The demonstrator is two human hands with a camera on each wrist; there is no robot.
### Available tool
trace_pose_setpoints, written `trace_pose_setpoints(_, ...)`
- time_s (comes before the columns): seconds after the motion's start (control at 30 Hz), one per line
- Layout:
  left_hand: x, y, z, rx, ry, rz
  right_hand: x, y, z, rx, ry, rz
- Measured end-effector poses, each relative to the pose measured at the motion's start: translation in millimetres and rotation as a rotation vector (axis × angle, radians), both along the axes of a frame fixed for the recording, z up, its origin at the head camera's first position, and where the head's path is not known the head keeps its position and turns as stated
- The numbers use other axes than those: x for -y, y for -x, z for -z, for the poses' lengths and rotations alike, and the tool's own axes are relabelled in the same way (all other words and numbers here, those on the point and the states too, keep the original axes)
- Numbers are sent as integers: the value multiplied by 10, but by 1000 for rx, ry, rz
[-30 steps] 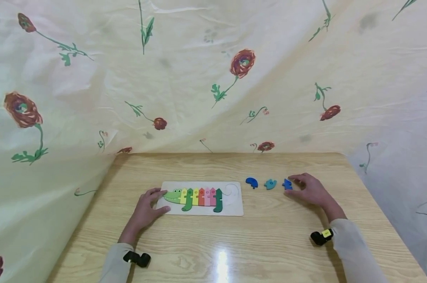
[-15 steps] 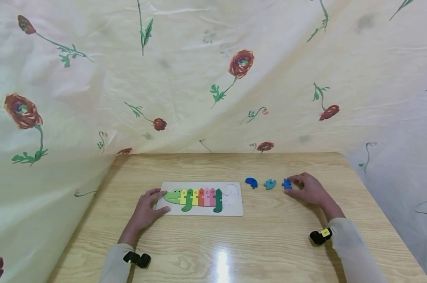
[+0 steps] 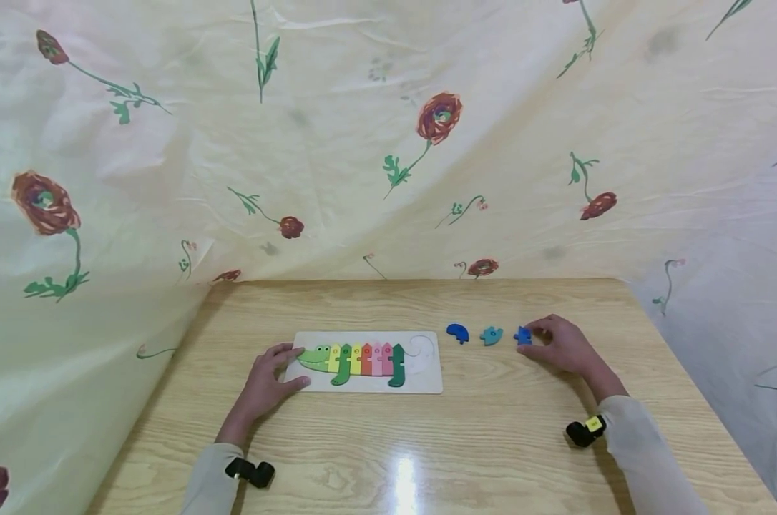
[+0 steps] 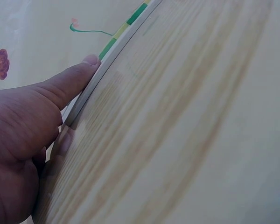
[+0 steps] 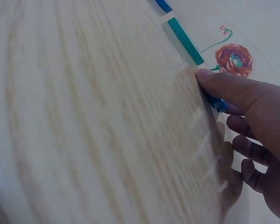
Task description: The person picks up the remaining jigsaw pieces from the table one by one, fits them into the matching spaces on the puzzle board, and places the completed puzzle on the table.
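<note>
A white puzzle board (image 3: 422, 380) lies flat on the wooden table, bearing a crocodile of coloured pieces (image 3: 366, 360) with a bare tail outline at its right end. My left hand (image 3: 269, 378) rests on the board's left end, index finger by the crocodile's snout and thumb at the near edge. In the left wrist view the thumb (image 4: 74, 79) stretches straight along the board's side. Over to the right, my right hand (image 3: 561, 347) pinches a blue puzzle piece (image 3: 523, 336) between thumb and index finger, low at the tabletop. The right wrist view shows this piece (image 5: 217, 102) partly hidden behind the thumb.
A teal puzzle piece (image 3: 491, 335) and a dark blue rounded piece (image 3: 458, 332) lie in a row between the board and my right hand. Flowered cloth (image 3: 363, 143) hangs behind and beside the wooden table (image 3: 337, 436).
The blue piece has turned very slightly in my right fingers, staying at the same spot. My left hand and the board have kept still.
</note>
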State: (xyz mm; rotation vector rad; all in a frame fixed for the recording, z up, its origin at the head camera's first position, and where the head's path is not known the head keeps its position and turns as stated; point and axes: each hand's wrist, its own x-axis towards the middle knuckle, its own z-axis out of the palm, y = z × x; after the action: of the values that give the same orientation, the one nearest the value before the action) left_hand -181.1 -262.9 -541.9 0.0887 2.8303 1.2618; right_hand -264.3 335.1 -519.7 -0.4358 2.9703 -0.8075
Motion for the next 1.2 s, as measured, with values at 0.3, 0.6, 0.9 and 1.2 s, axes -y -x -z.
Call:
trace_pose_setpoints(0.3,1,2,-11,6,5,-2,-8,-3,-24,-31,24,-8)
trace_pose_setpoints(0.6,2,1,-17,12,-5,0,42,-34,-122,-100,44,-51)
trace_pose_setpoints(0.9,9,7,-20,7,12,-2,226,-46,-283,-167,56,-99)
trace_pose_setpoints(1.2,-4,3,-29,8,6,0,426,-83,-425,-184,90,-110)
